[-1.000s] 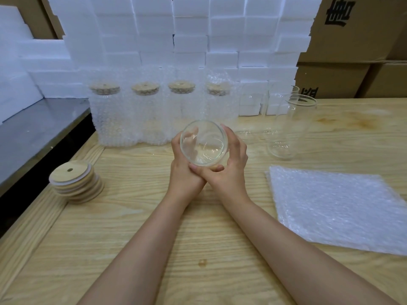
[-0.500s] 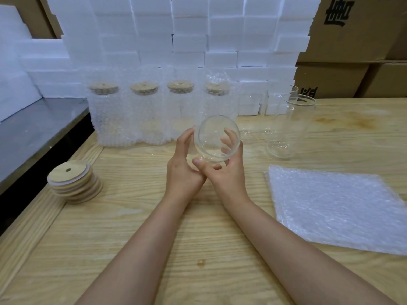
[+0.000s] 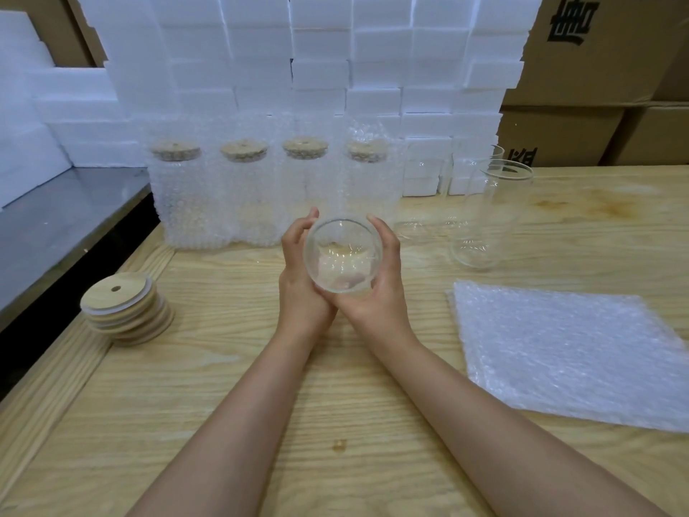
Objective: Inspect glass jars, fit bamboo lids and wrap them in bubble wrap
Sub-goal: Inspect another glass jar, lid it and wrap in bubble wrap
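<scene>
A clear glass jar is held above the wooden table, its open mouth turned toward me. My left hand grips its left side and my right hand cups its right side and base, fingers curled round the glass. A stack of round bamboo lids lies at the left. Sheets of bubble wrap lie flat at the right. Several empty glass jars stand upright behind the wrap.
Several jars wrapped in bubble wrap with bamboo lids stand in a row at the back. White foam blocks are stacked behind them, cardboard boxes at the back right. A grey metal surface adjoins the table's left edge.
The jar has been turned in both hands, swinging from left to right and back to centre. It now sits lower, with its mouth facing me squarely.
</scene>
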Demonstrator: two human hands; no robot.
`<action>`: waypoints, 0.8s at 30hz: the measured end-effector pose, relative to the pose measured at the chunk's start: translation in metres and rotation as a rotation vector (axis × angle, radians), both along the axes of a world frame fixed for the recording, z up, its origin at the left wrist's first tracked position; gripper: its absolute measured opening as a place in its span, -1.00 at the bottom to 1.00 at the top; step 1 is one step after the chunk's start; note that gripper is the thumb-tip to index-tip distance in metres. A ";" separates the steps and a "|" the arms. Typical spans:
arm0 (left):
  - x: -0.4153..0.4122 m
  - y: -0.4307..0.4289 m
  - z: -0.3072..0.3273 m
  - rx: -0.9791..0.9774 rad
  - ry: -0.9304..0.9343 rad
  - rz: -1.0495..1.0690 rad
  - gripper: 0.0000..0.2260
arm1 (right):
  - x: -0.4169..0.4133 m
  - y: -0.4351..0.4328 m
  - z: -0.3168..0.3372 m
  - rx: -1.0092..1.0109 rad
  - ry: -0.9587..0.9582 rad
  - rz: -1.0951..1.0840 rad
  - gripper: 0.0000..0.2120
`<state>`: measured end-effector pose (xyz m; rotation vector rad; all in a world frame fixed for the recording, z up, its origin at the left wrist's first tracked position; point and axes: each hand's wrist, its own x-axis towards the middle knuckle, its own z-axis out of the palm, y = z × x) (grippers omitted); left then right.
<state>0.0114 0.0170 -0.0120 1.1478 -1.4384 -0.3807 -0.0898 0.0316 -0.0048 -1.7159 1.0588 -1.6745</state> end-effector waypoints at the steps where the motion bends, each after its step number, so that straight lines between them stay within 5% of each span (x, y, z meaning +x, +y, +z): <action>1: 0.000 -0.002 0.000 0.027 -0.006 0.006 -0.34 | 0.000 0.001 0.001 -0.019 0.025 -0.020 -0.13; 6: -0.002 0.003 0.002 0.085 0.125 -0.105 -0.23 | -0.003 0.003 0.004 0.044 0.061 -0.053 -0.13; 17: -0.009 0.009 0.009 0.194 0.097 -0.138 -0.30 | -0.008 -0.005 0.009 0.227 -0.173 -0.023 -0.34; 24: 0.010 0.014 0.010 0.283 -0.107 -0.320 -0.19 | -0.010 -0.006 0.009 0.315 -0.203 -0.054 -0.32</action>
